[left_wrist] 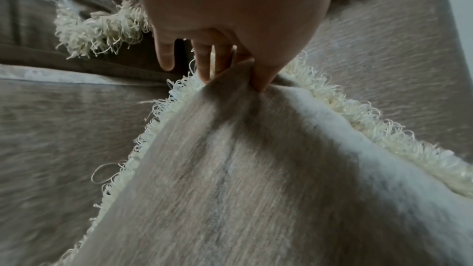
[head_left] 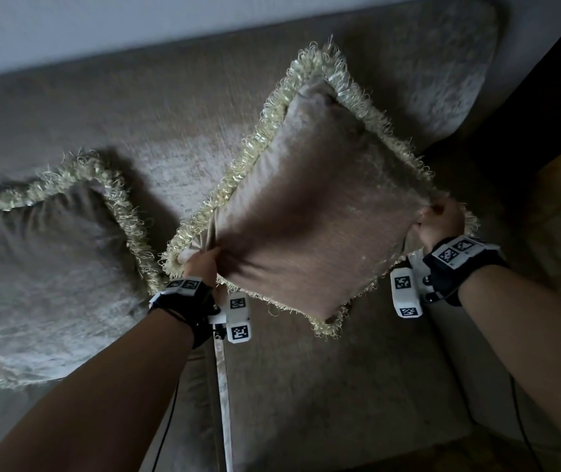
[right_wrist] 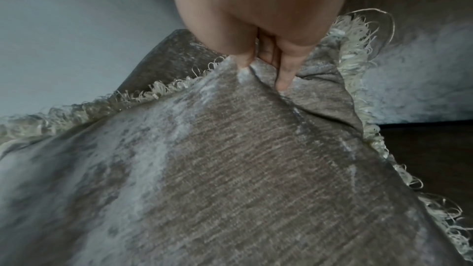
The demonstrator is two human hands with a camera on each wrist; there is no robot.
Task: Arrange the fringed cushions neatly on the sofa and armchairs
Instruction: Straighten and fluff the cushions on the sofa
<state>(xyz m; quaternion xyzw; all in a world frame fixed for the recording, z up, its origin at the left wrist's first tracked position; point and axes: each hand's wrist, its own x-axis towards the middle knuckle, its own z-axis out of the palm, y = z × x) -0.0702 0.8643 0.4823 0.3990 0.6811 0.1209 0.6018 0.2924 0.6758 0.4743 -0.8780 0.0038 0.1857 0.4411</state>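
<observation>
A: Start with the big piece. Where does everything sit?

B: The sofa (head_left: 306, 386) fills most of the head view, its back running across the top. A second fringed cushion (head_left: 44, 253) leans at the left of the frame. The held cushion (head_left: 309, 206) is in the centre, lifted clear of the seat and turned like a diamond, one corner toward the top, one toward the bottom.

A: How is it held?

B: By two opposite corners. The left hand (head_left: 202, 264) pinches the fabric at the left corner, just inside the fringe; the left wrist view shows thumb and fingers (left_wrist: 263, 80) gathering a fold, while the little finger stands apart. The right hand (head_left: 439, 226) pinches the right corner the same way, thumb and fingers (right_wrist: 284, 80) pressed into a crease.

A: How will it handle, do you think?

B: Light and soft, I judge. The cover puckers at each pinch and the body sags between the hands. The pile looks smooth, so a shallow pinch may slip. The looped fringe (head_left: 320, 63) seems prone to snagging; better to grip the cloth and filling inside the trim than the loops.
</observation>
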